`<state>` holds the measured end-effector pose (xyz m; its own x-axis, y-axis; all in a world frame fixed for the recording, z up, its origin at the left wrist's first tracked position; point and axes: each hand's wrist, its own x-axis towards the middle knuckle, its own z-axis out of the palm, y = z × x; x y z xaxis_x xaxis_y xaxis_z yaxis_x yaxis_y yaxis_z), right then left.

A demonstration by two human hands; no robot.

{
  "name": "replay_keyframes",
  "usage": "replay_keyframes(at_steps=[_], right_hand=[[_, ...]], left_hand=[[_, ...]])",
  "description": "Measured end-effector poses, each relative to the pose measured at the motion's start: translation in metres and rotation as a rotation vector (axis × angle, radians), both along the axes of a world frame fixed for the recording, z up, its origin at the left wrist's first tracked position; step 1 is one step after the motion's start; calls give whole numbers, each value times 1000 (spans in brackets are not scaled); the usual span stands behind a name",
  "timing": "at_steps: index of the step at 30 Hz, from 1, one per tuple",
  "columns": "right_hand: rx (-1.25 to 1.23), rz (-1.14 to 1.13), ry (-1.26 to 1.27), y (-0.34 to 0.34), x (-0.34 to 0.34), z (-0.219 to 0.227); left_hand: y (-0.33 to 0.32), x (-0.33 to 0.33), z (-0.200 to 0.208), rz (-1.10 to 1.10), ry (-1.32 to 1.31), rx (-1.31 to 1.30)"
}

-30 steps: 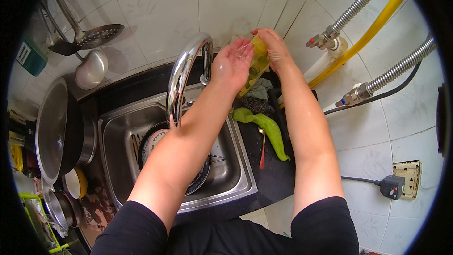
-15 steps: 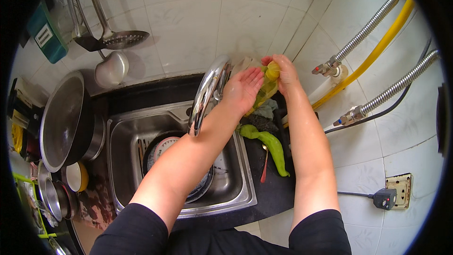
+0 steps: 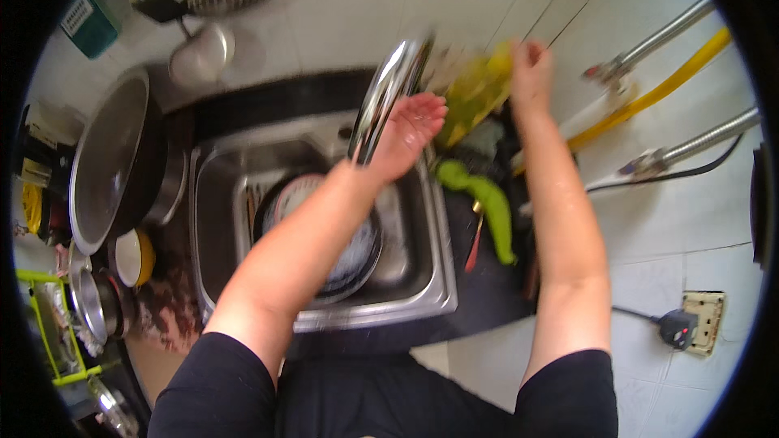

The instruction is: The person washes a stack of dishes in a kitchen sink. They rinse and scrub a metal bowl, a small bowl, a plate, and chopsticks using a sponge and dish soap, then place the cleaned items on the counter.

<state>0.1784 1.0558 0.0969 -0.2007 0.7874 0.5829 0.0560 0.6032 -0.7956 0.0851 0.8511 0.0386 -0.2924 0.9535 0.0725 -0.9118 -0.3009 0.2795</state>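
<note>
Right hand (image 3: 529, 73): fingers wrapped on yellow bottle (image 3: 475, 93), twelve o'clock.
Left hand (image 3: 410, 134): fingers spread wide, palm up beside tap (image 3: 385, 97).

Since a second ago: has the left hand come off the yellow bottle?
Yes. The left hand has dropped away from the yellow bottle, now open beside the tap; the right hand stays on it.

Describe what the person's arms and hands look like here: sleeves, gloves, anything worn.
Both forearms are bare from the upper arm down, with short black sleeves ending above the elbows. The left hand and right hand wear no gloves; no rings, watch or bracelets show, though the picture is motion-blurred.
</note>
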Motion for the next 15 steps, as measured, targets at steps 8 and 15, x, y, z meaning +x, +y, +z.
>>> replay_keyframes(at_steps=[8,15], right_hand=[[-148,741,-726,-232,42,-147],[198,1381,-1342,-339,-4,-229]], left_hand=[[-223,-36,-192,373,206,-1316],[-237,-32,-252,450,1335,-1190]])
